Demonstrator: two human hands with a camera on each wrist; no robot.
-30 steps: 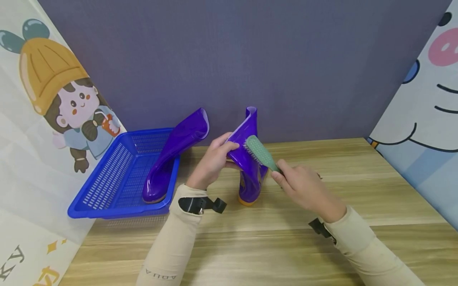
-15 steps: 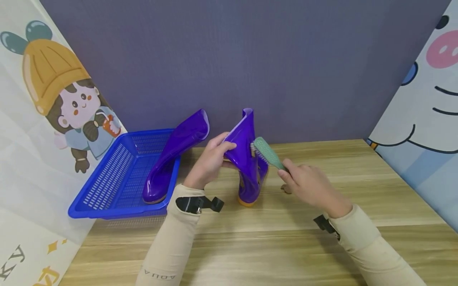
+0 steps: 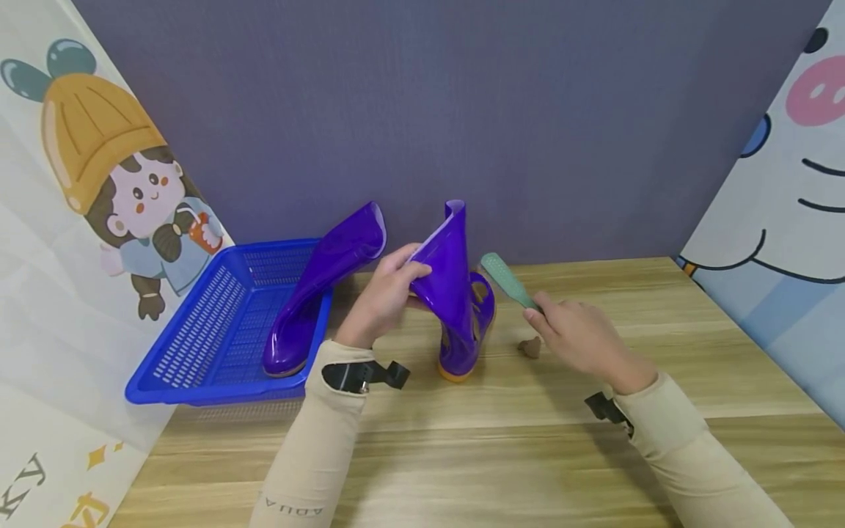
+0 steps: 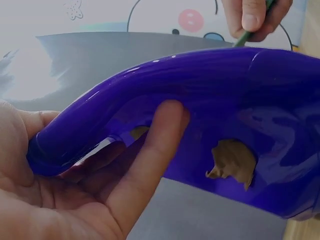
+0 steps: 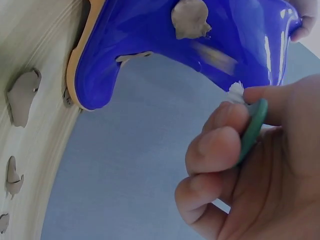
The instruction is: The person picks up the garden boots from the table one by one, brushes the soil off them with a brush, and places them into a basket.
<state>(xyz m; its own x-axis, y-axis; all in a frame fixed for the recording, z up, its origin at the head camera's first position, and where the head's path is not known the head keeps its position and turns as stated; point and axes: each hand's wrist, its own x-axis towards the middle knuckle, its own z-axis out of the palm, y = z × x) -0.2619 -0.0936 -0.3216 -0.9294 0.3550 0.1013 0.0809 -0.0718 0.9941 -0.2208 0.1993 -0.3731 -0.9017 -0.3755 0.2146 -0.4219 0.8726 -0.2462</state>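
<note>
My left hand (image 3: 383, 293) grips the shaft of a shiny purple rain boot (image 3: 447, 275) near its top opening, fingers and thumb on either side. The boot's orange sole is down on the wooden table. A brown mud-like patch (image 4: 232, 162) sticks to the boot in the left wrist view, and the right wrist view shows another brown lump (image 5: 190, 19) with a brown smear (image 5: 217, 57) beside it. In my right hand (image 3: 587, 339) is the handle of a green brush (image 3: 507, 280). Its head is held just right of the boot, apart from it in the head view.
A second purple boot (image 3: 310, 293) leans in a blue plastic basket (image 3: 227, 394) at the left. On the table lies a brown lump (image 3: 530, 347) below the brush; several brown pieces show in the right wrist view. A grey panel (image 3: 429, 110) stands behind.
The brush has moved right, from against the boot's shaft to clear of it. The held boot's top has shifted slightly left. A brown lump on the table has come into view beside my right hand.
</note>
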